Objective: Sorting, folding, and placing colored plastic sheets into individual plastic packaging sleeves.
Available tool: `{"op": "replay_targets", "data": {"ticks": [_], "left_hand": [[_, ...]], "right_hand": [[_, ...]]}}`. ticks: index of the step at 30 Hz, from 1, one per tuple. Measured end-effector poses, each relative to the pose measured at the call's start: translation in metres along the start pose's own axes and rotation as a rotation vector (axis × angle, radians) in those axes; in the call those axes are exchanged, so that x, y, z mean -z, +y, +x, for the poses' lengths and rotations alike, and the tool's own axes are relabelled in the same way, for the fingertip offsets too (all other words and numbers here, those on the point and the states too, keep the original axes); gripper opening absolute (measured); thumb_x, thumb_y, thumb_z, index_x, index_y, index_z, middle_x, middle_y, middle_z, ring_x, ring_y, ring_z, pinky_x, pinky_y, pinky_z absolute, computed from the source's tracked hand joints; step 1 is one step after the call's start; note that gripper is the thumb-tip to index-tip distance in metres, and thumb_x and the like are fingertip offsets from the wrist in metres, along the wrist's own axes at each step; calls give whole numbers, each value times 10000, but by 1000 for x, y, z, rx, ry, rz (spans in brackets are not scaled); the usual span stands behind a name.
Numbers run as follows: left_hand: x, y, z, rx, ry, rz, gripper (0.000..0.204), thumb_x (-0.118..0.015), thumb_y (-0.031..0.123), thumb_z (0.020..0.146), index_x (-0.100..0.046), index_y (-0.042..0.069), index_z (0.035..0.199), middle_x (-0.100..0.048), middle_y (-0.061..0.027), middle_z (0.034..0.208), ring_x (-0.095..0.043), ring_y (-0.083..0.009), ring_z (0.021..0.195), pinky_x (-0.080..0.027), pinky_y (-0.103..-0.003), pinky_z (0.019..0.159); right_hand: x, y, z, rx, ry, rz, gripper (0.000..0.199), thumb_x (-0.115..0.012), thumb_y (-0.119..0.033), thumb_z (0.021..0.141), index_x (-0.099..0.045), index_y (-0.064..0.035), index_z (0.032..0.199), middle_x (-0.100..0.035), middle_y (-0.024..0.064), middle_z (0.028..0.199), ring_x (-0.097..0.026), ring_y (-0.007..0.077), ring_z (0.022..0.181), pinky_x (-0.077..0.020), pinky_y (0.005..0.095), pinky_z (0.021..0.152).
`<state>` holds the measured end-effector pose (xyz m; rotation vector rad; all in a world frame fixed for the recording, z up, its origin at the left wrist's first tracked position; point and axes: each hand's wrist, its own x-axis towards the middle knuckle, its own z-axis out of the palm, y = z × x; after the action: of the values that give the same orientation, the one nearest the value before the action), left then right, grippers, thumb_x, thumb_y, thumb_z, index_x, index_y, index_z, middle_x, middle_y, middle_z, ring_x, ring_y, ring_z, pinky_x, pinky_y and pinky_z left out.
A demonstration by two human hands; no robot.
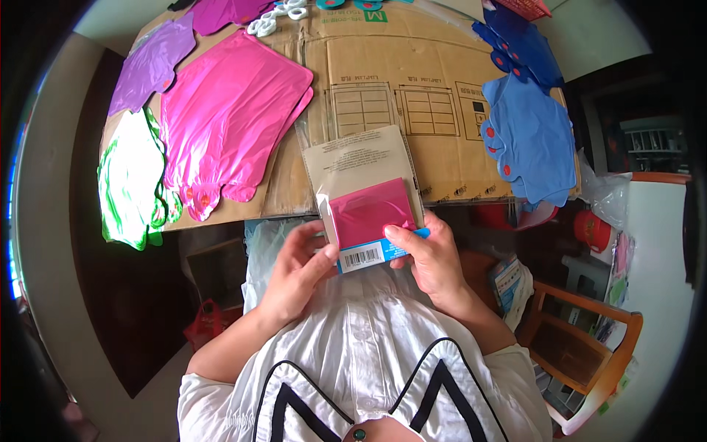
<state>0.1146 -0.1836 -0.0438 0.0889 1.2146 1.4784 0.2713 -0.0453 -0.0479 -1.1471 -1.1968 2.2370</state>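
Observation:
A clear plastic packet lies tilted between my hands at the near edge of the cardboard. It has a pale printed backing, a folded pink sheet in its lower half, and a blue strip with a barcode along the bottom. My right hand pinches the lower right corner, thumb on top and fingers beneath. At the lower left corner, my left hand has its thumb against the edge and its fingers curled, partly behind the packet.
Brown cardboard covers the table. Flat shiny pink, purple and green-and-white pieces lie on the left; blue pieces lie on the right. White rings sit at the far edge. A wooden chair stands lower right.

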Motion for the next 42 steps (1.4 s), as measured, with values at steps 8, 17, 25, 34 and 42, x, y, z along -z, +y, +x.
{"op": "replay_targets", "data": {"ticks": [8, 17, 25, 34, 42], "left_hand": [[-24, 2, 21, 60, -130, -207, 169, -535, 152, 1001, -620, 57, 1112, -682, -48, 1033, -681, -172, 929, -570, -363, 828], [-24, 2, 23, 32, -171, -167, 190, -526, 171, 1009, -608, 37, 1115, -684, -63, 1026, -675, -156, 936, -561, -340, 841], [-20, 1, 25, 45, -173, -159, 210, -533, 191, 1006, -603, 32, 1124, -681, -71, 1048, -673, -170, 954, -553, -341, 864], [-28, 5, 20, 20, -201, -110, 187, -572, 114, 978, -600, 24, 1139, -682, -80, 1059, -670, -166, 952, -545, -328, 865], [-24, 6, 21, 50, -189, -97, 210, -568, 71, 962, -574, 6, 1161, -678, -102, 1080, -669, -195, 996, -541, -353, 927]], "right_hand": [[-1, -5, 5, 47, -19, -359, 307, -708, -280, 894, -627, -19, 1034, -657, 28, 842, -587, 63, 613, -468, 212, 492], [26, 1, -11, -74, -209, 16, 233, -662, -161, 922, -637, -27, 1111, -690, 55, 925, -648, 103, 782, -536, 243, 680], [20, 1, -6, -69, -166, 24, 213, -650, -208, 935, -662, -26, 1043, -700, 74, 878, -649, 111, 683, -545, 247, 639], [19, 8, -3, -109, -71, 33, 236, -669, -231, 915, -672, -7, 990, -699, 100, 787, -659, 135, 616, -541, 240, 586], [28, 0, 0, -218, -173, 108, 262, -674, -272, 911, -684, -24, 994, -710, 102, 815, -669, 136, 630, -550, 254, 604]]}}
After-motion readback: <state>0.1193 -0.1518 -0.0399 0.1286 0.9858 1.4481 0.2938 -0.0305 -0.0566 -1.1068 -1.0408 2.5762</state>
